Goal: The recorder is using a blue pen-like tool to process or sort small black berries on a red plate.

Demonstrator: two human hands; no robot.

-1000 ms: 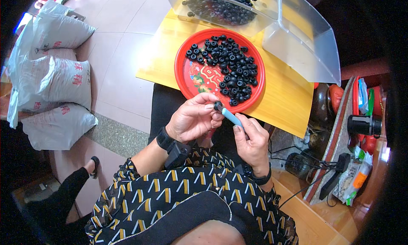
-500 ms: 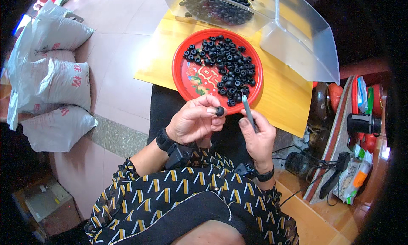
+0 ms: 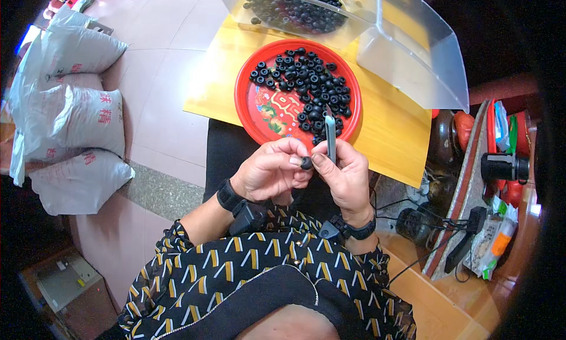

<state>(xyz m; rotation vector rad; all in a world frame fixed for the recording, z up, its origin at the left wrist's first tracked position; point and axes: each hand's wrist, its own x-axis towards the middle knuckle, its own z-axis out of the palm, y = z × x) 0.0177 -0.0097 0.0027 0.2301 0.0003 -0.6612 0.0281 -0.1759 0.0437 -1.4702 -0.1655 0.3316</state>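
Observation:
A small round black part (image 3: 306, 162), which looks like a rubber plug, is pinched between the thumb and fingertips of my left hand (image 3: 265, 172). My right hand (image 3: 349, 180) is closed round a slim grey-blue utility knife (image 3: 331, 137), its pointed dark blade directed away from me. The right thumb is up against the black part or very close to it. Just beyond both hands lies a round red tray (image 3: 243, 113) with a printed pattern. Many similar black parts (image 3: 315, 75), several showing a central hole, are heaped over its far and right side.
A clear plastic bin (image 3: 407, 63) with more black parts stands on the yellow board (image 3: 392, 134) behind the tray. White printed sacks (image 3: 85, 119) are stacked on the floor at left. Cables and a black cylindrical device (image 3: 505, 167) are at right.
My right hand has moved left and nearer, bringing its thumb up to the black part. The knife has turned more upright. My left hand keeps its pinch almost in place.

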